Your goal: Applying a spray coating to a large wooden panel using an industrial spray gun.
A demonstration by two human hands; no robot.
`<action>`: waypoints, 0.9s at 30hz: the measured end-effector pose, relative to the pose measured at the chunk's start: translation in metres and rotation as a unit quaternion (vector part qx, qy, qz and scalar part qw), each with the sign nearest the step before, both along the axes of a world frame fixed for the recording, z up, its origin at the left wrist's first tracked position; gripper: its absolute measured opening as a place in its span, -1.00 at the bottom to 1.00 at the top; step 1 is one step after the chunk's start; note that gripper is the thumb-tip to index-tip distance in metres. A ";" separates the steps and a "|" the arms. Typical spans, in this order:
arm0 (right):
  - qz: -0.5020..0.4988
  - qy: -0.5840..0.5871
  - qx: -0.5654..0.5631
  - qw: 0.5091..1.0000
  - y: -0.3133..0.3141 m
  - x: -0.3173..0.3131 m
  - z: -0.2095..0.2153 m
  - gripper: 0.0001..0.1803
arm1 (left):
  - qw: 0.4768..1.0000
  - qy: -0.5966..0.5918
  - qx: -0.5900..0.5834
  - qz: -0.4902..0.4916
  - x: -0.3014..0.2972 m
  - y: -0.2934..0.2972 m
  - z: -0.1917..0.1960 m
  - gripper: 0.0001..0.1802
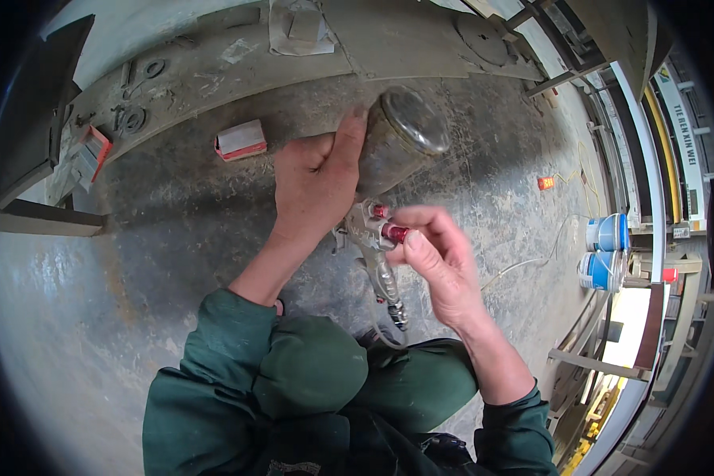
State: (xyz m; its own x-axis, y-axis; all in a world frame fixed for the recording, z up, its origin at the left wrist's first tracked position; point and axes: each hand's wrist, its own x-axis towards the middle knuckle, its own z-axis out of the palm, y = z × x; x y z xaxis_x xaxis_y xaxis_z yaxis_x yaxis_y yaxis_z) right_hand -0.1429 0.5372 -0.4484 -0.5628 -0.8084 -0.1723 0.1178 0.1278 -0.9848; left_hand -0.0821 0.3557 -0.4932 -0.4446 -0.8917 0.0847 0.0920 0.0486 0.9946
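In front of me is a spray gun (378, 266) with a silver metal cup (385, 155) on it, the cup tilted with its round end up and to the right. My left hand (317, 178) is closed around the near left side of the cup, its thumb along the wall. Red adjusting knobs stick out of the gun's body, and my right hand (440, 258) pinches the lower red knob (394, 232) between thumb and fingers. Those fingers are slightly blurred. A clear hose (385, 337) hangs by the handle's metal fitting, above my knees.
A red and white box (240, 141) lies on the scuffed concrete floor, left of the cup. Beyond it runs a dusty ledge (230, 59) with tape rolls and scraps. Two blue-and-white buckets (603, 271) stand at the right near a thin hose (523, 264). Racks line the right side.
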 end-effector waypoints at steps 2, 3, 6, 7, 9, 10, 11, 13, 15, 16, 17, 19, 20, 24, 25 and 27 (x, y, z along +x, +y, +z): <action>-0.037 0.047 -0.048 0.997 0.002 -0.001 -0.002 -0.57 | 0.997 -0.036 -0.064 -0.012 -0.001 0.002 -0.003 -0.33; -0.001 0.124 -0.020 0.992 0.011 -0.007 -0.005 -0.65 | 0.997 -0.038 -0.063 -0.013 0.000 0.002 -0.003 -0.33; 0.010 0.226 0.044 0.973 0.023 0.007 -0.001 -0.76 | 0.990 -0.091 -0.098 -0.042 0.003 0.006 0.004 -0.32; 0.034 0.304 0.048 0.951 0.023 0.010 0.006 -0.76 | 0.985 -0.106 -0.125 -0.054 0.005 0.005 0.005 -0.32; 0.053 0.362 0.048 0.930 0.027 0.016 0.012 -0.76 | 0.978 -0.125 -0.149 -0.073 0.007 0.011 0.005 -0.32; 0.050 0.356 0.052 0.932 0.031 0.018 0.011 -0.76 | 0.979 -0.128 -0.130 -0.095 0.008 0.015 0.005 -0.32; 0.048 0.349 0.062 0.934 0.037 0.019 0.010 -0.76 | 0.978 -0.132 -0.111 -0.117 0.008 0.019 0.005 -0.32; 0.043 0.326 0.084 0.941 0.044 0.021 0.012 -0.76 | 0.980 -0.107 -0.075 -0.151 0.003 0.024 -0.008 -0.32; 0.040 0.343 0.074 0.936 0.048 0.022 0.010 -0.77 | 0.979 -0.081 -0.042 -0.183 -0.003 0.029 -0.018 -0.32; 0.042 0.364 0.065 0.928 0.051 0.023 0.009 -0.77 | 0.977 -0.075 -0.013 -0.200 -0.006 0.035 -0.021 -0.33; 0.027 0.343 0.078 0.936 0.054 0.023 0.010 -0.75 | 0.974 -0.069 0.016 -0.217 -0.010 0.040 -0.023 -0.33; 0.017 0.351 0.087 0.932 0.063 0.023 0.008 -0.75 | 0.968 -0.078 0.023 -0.237 -0.020 0.051 -0.021 -0.32; 0.013 0.363 0.092 0.927 0.069 0.023 0.007 -0.75 | 0.964 -0.084 0.028 -0.250 -0.025 0.056 -0.019 -0.31; -0.018 0.419 0.063 0.906 0.078 0.023 -0.001 -0.76 | 0.950 -0.124 -0.005 -0.288 -0.036 0.064 -0.015 -0.28; -0.031 0.406 0.074 0.910 0.079 0.023 0.001 -0.77 | 0.948 -0.134 -0.009 -0.288 -0.038 0.064 -0.016 -0.27; -0.044 0.394 0.092 0.913 0.081 0.023 -0.001 -0.78 | 0.946 -0.142 -0.010 -0.292 -0.040 0.063 -0.019 -0.26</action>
State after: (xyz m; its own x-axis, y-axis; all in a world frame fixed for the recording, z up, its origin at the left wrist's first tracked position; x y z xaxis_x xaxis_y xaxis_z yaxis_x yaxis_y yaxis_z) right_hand -0.1195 0.6178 -0.4497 -0.6317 -0.7525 0.1861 -0.6007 0.3235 -0.7311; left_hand -0.1220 0.4188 -0.5118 -0.8680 -0.4868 -0.0984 -0.1620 0.0902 0.9827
